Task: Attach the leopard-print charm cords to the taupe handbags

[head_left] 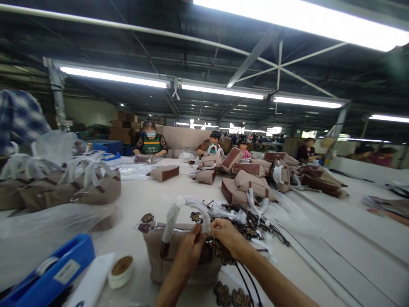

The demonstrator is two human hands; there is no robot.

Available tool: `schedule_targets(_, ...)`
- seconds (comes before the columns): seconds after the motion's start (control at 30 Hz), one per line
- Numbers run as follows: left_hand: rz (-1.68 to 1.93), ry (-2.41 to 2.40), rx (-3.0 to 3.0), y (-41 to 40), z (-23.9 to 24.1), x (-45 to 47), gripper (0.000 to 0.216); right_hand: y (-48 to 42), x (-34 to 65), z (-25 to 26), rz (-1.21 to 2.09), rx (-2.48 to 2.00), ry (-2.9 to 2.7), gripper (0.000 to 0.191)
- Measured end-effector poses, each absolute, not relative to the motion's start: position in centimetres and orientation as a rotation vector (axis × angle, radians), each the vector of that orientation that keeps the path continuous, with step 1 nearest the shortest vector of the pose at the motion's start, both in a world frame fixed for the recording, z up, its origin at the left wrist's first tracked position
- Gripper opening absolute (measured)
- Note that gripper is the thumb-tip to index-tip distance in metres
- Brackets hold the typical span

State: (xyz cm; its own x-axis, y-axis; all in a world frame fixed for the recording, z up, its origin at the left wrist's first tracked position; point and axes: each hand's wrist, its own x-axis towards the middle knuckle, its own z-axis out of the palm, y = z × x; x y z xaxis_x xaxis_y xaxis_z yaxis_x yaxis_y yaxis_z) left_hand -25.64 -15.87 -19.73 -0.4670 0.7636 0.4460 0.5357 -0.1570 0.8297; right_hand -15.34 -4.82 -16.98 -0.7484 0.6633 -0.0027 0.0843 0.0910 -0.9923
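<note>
A beige handbag (179,266) with white-wrapped handles (174,213) stands on the table right in front of me. My left hand (189,249) is closed at the bag's top by the handle base. My right hand (227,236) is closed too, pinching a dark patterned charm (223,253) on black cords at the same spot. A pile of more patterned charms and white wrappers (246,219) lies just behind the bag.
A blue tape dispenser (47,273) and a tape roll (121,269) sit at the near left. Wrapped beige bags (64,187) line the left side; more bags (246,181) are heaped mid-table. Several seated people (150,143) work at the far end.
</note>
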Motion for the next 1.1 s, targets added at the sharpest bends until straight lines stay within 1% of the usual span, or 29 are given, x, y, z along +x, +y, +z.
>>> schedule_targets(0.17,1.676,1.711,1.345,-16.2,-19.0,-26.0,0.017,-5.1,-16.0,-16.9,1.526,-0.73,-1.953,0.014)
schedule_targets(0.3,1.739,1.797,1.2,-15.6,-18.9,-25.8,0.006,-5.4,-15.4,-16.4,1.446,-0.725,-1.972,0.012)
schedule_targets(0.33,1.764,1.819,1.178,-15.4,-19.0,-25.7,0.007,-5.7,-15.1,-16.3,1.441,-0.727,-1.971,0.012)
schedule_targets(0.37,1.785,1.84,1.159,-15.3,-19.0,-25.5,0.01,-6.1,-14.7,-16.4,1.461,-0.725,-1.959,0.013)
schedule_targets(0.43,1.821,1.899,1.129,-15.2,-19.1,-25.1,0.015,-7.0,-14.3,-17.0,1.551,-0.7,-1.88,0.021)
schedule_targets(0.53,1.846,1.952,1.113,-15.3,-19.0,-24.7,0.017,-8.2,-14.3,-18.4,1.63,-0.648,-1.644,0.032)
schedule_targets(0.67,1.766,1.809,1.122,-15.9,-18.7,-25.1,0.021,-8.4,-14.6,-19.5,1.574,-0.657,-1.507,0.03)
schedule_targets(0.8,1.659,1.671,1.106,-16.2,-18.5,-26.1,0.022,-7.1,-14.6,-18.5,1.66,-0.617,-1.616,0.024)
schedule_targets(0.93,1.66,1.572,1.081,-16.1,-18.7,-26.5,0.02,-6.4,-14.5,-17.5,1.704,-0.574,-1.716,0.02)
schedule_targets(1.1,1.673,1.508,1.074,-16.0,-19.0,-26.6,0.023,-7.0,-13.9,-17.3,1.737,-0.559,-1.738,0.028)
